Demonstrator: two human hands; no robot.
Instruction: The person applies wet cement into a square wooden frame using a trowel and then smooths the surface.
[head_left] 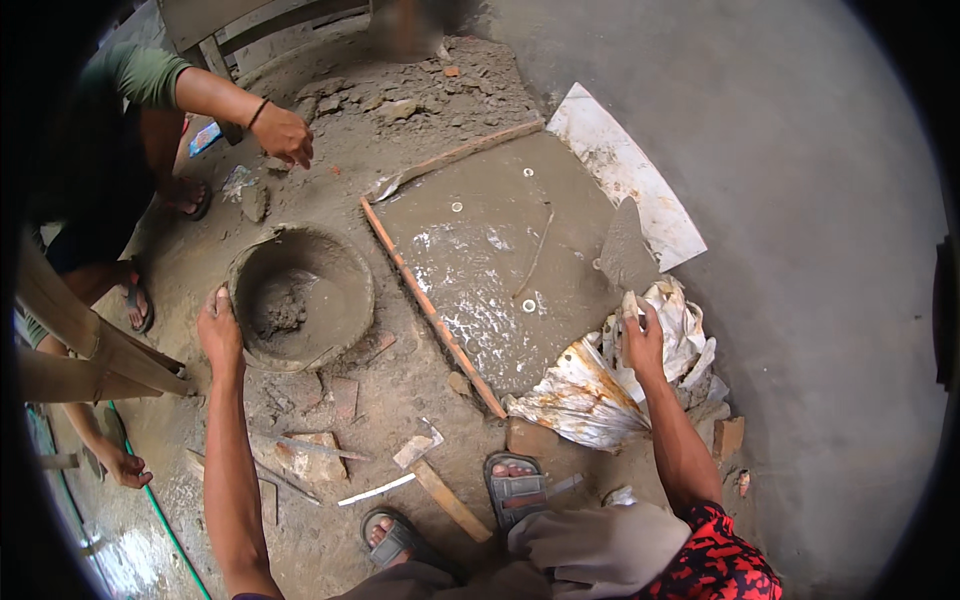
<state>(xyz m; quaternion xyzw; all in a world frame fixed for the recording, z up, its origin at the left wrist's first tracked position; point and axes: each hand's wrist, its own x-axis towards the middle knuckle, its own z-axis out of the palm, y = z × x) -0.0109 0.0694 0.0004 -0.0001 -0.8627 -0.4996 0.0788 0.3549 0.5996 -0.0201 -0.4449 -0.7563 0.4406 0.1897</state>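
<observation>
My left hand point(220, 325) is closed on the rim of a round mortar bucket point(368, 300) at the left, its thumb side up. Wet grey mortar point(283, 308) lies at the bottom of the bucket. My right hand point(643, 335) grips a pointed trowel point(628, 248) at the right; the handle is mostly hidden in my fingers. Its cement-coated blade lies over the right edge of a wet cement slab point(430, 270). Several pale rings and a thin stick point(537, 252) show on the slab's surface. Wooden strips point(430, 305) border it at the left and the back.
A crumpled stained sack point(590, 395) lies below my right hand, and a white board point(650, 185) runs along the slab's far right. A hammer point(440, 490) lies by my feet. A co-worker's hand point(283, 135) reaches in at upper left; another person's hand point(125, 468) is at lower left.
</observation>
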